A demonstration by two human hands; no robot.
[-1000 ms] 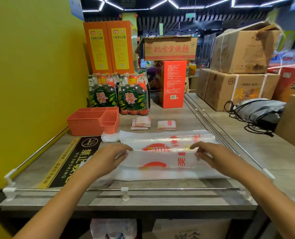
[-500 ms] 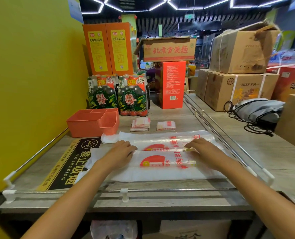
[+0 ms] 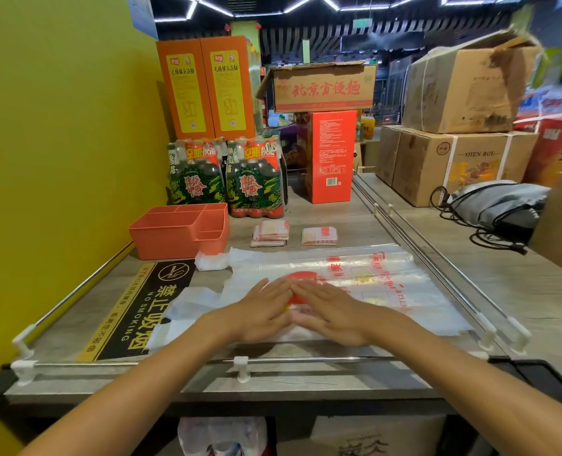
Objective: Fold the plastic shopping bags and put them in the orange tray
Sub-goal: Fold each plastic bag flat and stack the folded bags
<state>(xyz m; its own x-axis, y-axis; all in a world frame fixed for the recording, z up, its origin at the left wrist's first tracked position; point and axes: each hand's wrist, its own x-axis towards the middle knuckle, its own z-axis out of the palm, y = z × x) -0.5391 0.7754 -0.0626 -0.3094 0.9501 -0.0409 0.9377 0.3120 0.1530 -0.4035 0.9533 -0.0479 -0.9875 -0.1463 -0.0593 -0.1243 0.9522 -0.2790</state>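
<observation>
Both hands lie flat with straight fingers, the left hand (image 3: pixel 262 310) and right hand (image 3: pixel 333 312) touching at the middle of the bag (image 3: pixel 365 284), near the tray (image 3: pixel 177 230), so they should sweep outward, pressing the crease flat.

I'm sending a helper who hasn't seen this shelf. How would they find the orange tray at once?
Follow the yellow wall to the shelf. The orange tray stands against it, in front of the green bottle packs. It alone is low, open-topped and split into compartments.
</observation>
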